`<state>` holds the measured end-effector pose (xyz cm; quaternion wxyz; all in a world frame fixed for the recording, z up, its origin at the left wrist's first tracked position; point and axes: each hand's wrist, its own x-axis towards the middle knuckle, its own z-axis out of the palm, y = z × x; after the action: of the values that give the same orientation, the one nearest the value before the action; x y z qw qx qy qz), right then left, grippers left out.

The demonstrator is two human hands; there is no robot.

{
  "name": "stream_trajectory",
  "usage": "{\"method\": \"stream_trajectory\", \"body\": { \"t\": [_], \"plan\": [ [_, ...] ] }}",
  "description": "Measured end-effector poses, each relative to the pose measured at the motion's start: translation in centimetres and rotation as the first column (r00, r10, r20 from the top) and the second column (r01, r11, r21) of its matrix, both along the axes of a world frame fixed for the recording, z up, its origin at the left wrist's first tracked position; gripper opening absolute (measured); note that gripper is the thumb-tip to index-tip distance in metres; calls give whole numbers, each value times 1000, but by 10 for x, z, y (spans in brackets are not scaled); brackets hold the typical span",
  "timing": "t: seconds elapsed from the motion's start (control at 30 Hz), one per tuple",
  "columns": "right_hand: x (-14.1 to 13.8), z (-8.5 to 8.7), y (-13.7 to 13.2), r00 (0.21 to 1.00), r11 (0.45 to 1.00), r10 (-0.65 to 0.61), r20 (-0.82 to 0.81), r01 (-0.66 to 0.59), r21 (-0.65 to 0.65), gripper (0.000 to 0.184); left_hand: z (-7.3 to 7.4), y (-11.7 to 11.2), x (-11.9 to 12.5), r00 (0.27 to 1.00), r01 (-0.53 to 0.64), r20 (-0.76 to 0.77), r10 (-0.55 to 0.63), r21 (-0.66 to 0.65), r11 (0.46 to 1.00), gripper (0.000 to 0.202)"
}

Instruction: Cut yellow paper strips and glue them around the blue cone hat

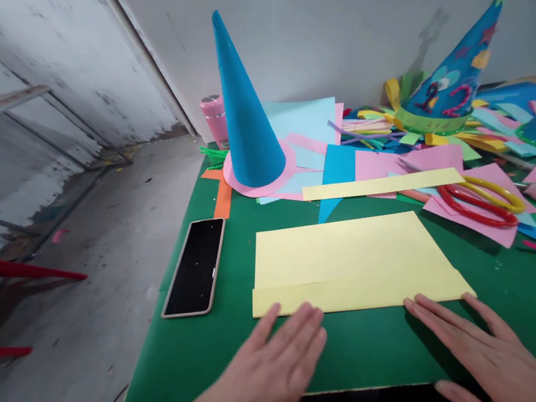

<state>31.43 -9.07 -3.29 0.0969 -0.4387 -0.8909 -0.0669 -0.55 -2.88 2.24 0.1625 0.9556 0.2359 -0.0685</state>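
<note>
**Both hands flat at the near edge of a folded yellow sheet**

The yellow sheet [352,259] lies flat on the green counter [197,366], close to the near edge and about midway between the left and right edges. A narrow band along its near side is folded over.

The left hand [267,369] is open, palm down and fingers spread, with its fingertips meeting the sheet's near left corner. The right hand [475,344] is open and flat as well, its fingertips at the sheet's near right corner. Neither hand grips anything.

A black phone [194,266] lies screen up by the counter's left edge, just beside the sheet but apart from it. Beyond the sheet lies a yellow strip [381,185], parallel to its far side.

Towards the far left corner a plain blue cone [245,117] stands upright on a pink disc [287,164], with a pink tumbler [214,118] behind it.

To the right, scissors [482,202] with red and yellow handles rest on pink paper. At the far right a decorated hat [461,78] stands among loose coloured scraps.
</note>
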Motion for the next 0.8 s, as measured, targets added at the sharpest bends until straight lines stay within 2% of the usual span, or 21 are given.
{"method": "stream_trajectory", "body": {
  "t": [0.07,0.13,0.33,0.5,0.63,0.8],
  "plan": [
    [0,-2,1,1000,1000,8,3,-8,11,67,-5,-11,11,1000,-1,-2,1,-41,999,82],
    [1,-4,1,1000,1000,11,-2,-11,24,67,-8,-17,16,998,-61,-35,59,-51,997,82],
    [3,-9,0,1000,999,5,-3,-5,39,68,-6,-22,6,977,-178,-119,175,-22,984,85],
    [4,-12,0,1000,999,-2,-7,2,40,68,-15,-28,-12,973,-226,-18,229,90,970,94],
    [2,-9,-1,1000,1000,-21,-8,21,14,68,-22,-33,-24,956,-289,20,291,207,935,97],
    [-1,-3,-2,1000,1000,-29,6,29,3,65,-22,-38,-28,951,-302,45,305,327,896,100]
  ]
}}
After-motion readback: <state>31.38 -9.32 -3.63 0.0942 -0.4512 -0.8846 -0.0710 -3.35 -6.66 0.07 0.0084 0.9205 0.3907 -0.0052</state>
